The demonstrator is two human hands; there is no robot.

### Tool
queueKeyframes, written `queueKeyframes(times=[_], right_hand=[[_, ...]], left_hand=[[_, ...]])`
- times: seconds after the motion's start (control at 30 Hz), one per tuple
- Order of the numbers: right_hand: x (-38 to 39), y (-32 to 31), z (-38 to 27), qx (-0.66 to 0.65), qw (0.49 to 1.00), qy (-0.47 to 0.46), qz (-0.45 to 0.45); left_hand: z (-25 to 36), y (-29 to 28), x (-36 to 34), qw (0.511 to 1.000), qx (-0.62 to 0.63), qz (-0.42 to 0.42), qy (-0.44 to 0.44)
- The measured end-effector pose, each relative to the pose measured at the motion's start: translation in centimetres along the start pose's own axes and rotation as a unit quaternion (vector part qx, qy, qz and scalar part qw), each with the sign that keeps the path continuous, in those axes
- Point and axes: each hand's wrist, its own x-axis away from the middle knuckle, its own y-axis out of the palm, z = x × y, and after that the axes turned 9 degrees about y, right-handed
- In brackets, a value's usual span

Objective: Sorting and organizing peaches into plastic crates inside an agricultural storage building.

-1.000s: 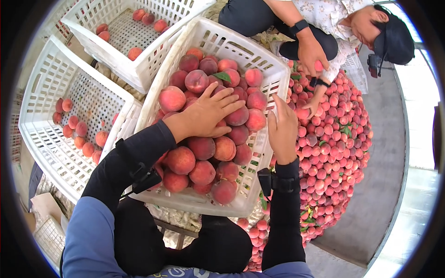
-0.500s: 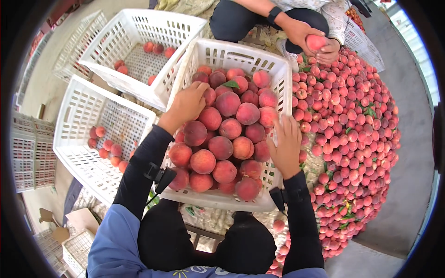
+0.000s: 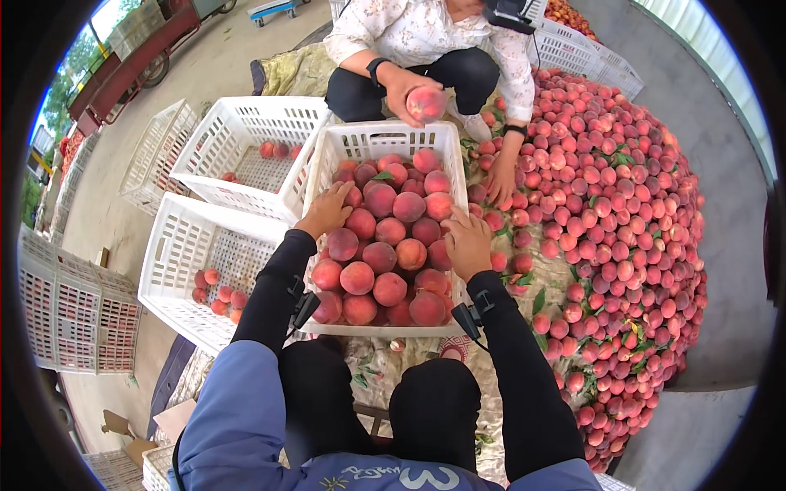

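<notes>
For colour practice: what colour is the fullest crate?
The crate is white, shown best in the head view.

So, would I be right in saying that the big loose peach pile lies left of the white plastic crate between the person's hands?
Not quite: in the head view, the big loose peach pile lies right of the white plastic crate between the person's left hand and right hand.

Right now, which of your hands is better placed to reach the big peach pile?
Probably the right hand: it is at the right side of the middle crate, facing the peach pile. The left hand is at the opposite side, farther away.
</notes>
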Motion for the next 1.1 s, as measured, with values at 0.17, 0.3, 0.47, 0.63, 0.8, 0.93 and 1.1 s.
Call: queueKeyframes(times=[0.17, 0.3, 0.47, 0.63, 0.8, 0.93, 1.1], right_hand=[[-0.2, 0.3, 0.3, 0.006, 1.000, 0.011, -0.022], [-0.5, -0.2, 0.1, 0.018, 0.999, 0.014, -0.040], [-0.8, -0.5, -0.3, 0.042, 0.997, 0.009, -0.056], [-0.7, -1.0, -0.9, 0.075, 0.996, -0.001, -0.043], [-3.5, -1.0, -2.4, 0.154, 0.984, -0.071, -0.059], [-10.1, 4.4, -3.3, -0.048, 0.987, 0.063, -0.140], [-15.5, 11.6, -3.4, 0.003, 0.947, 0.156, -0.281]], left_hand=[[0.2, 0.0, -0.2, 0.998, -0.044, -0.040, -0.026], [0.5, 0.5, -1.0, 1.000, 0.006, -0.019, -0.021], [0.5, 0.8, -1.0, 0.998, 0.012, -0.025, -0.048], [1.0, 1.1, -0.8, 0.999, -0.041, 0.017, -0.011], [1.1, 1.1, -0.9, 0.998, -0.036, 0.034, -0.032], [1.1, 1.1, -0.9, 0.998, -0.003, 0.060, -0.032], [1.3, 1.1, -1.0, 0.999, -0.029, 0.030, -0.029]])
